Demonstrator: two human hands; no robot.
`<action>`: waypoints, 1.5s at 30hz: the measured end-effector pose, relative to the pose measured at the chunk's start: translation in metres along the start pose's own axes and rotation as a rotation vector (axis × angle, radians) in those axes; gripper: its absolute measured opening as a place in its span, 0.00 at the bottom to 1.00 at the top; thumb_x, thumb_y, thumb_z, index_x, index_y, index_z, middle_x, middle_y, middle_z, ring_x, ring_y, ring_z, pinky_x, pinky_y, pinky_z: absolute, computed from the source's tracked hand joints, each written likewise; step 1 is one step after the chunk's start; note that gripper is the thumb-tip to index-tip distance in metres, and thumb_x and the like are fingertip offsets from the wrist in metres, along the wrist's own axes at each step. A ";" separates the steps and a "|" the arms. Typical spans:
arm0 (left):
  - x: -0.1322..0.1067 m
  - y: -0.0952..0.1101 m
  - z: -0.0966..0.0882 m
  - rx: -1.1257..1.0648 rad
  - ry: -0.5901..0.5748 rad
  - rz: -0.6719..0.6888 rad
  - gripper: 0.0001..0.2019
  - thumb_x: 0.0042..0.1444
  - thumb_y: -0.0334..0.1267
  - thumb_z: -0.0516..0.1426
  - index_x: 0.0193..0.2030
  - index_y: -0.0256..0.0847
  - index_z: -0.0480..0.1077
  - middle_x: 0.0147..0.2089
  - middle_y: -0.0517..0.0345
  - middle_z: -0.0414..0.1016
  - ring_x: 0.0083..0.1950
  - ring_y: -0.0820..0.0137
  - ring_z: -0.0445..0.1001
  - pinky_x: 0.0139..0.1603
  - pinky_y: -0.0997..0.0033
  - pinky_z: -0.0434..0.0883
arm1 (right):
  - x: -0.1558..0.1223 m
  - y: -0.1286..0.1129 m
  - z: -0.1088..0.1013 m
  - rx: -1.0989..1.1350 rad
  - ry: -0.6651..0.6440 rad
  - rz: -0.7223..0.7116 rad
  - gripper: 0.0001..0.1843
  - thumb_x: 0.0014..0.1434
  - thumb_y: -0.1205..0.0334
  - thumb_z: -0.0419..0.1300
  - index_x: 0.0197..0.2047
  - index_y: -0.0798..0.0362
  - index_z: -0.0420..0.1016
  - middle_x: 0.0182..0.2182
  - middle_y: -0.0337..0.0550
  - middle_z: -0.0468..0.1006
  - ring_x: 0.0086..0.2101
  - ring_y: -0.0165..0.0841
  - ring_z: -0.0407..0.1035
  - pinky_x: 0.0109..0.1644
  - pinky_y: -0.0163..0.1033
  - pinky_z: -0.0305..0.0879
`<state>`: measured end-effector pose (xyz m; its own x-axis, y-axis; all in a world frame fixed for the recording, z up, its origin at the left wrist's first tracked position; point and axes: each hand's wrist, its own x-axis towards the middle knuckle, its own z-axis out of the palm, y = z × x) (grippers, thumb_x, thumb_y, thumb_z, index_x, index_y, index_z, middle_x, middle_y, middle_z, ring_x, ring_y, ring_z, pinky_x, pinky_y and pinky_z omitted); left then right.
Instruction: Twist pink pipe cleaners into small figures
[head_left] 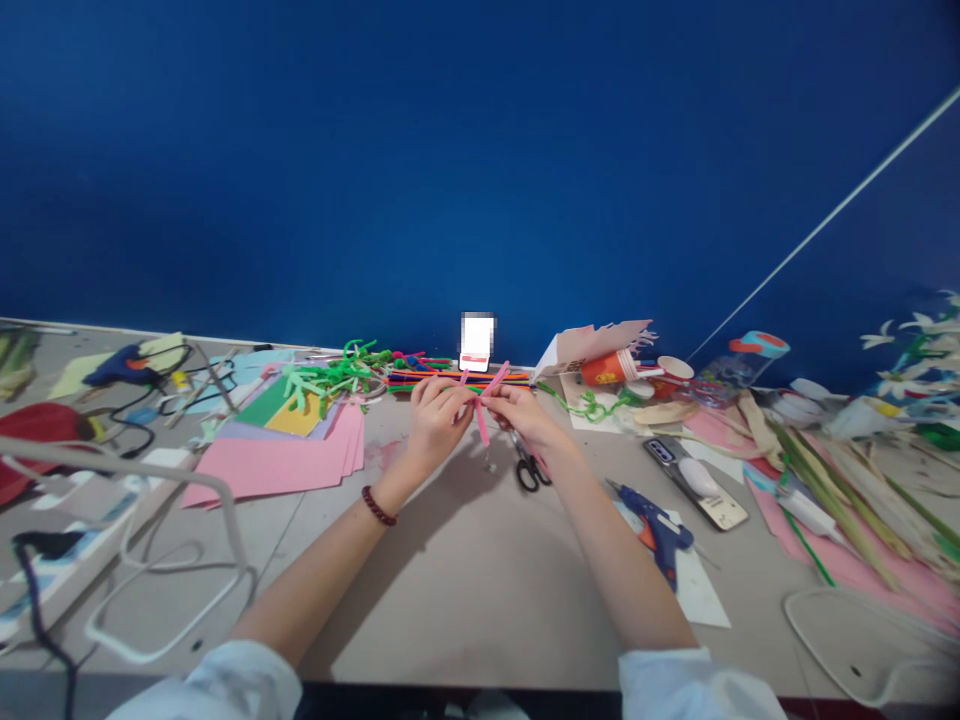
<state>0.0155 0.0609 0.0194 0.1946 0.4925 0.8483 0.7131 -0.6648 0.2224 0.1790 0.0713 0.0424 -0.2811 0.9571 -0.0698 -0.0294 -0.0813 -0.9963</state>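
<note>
L hand (439, 420) and R hand (525, 415) both pinch a pink pipe cleaner (481, 425) — it sits right between them, mid desk (465, 590), nearer the back edge. It's light, soft + bendy, so hold it close to the cross — fuzz helps grip. Scissors (529, 472) lie just below the R hand.

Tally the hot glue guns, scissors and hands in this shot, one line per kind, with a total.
Hot glue guns: 2 (one at picture left, one at picture right)
Scissors: 1
Hands: 2 (left hand, right hand)
Total: 5
</note>
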 end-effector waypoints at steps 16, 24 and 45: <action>0.001 -0.004 -0.005 0.122 0.071 0.158 0.08 0.55 0.31 0.56 0.41 0.43 0.73 0.39 0.56 0.80 0.42 0.65 0.73 0.50 0.59 0.62 | 0.001 0.005 0.009 0.046 0.062 -0.044 0.15 0.44 0.51 0.66 0.28 0.52 0.68 0.15 0.29 0.62 0.17 0.23 0.53 0.20 0.31 0.44; 0.001 -0.006 -0.007 0.143 0.102 0.167 0.07 0.54 0.32 0.57 0.39 0.43 0.73 0.37 0.56 0.80 0.41 0.65 0.74 0.48 0.59 0.62 | -0.001 0.003 0.019 0.066 0.098 -0.066 0.15 0.43 0.51 0.65 0.28 0.52 0.68 0.15 0.29 0.61 0.16 0.23 0.52 0.20 0.31 0.45; 0.005 0.008 -0.003 -0.219 0.053 -0.261 0.04 0.55 0.36 0.56 0.33 0.40 0.71 0.34 0.55 0.75 0.41 0.65 0.71 0.45 0.60 0.66 | 0.004 0.007 0.021 0.028 0.106 -0.166 0.19 0.43 0.48 0.64 0.32 0.52 0.68 0.19 0.31 0.65 0.17 0.23 0.53 0.18 0.31 0.45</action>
<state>0.0204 0.0562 0.0265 -0.0150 0.6358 0.7717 0.5718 -0.6277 0.5283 0.1577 0.0683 0.0363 -0.1679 0.9818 0.0889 -0.0937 0.0739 -0.9929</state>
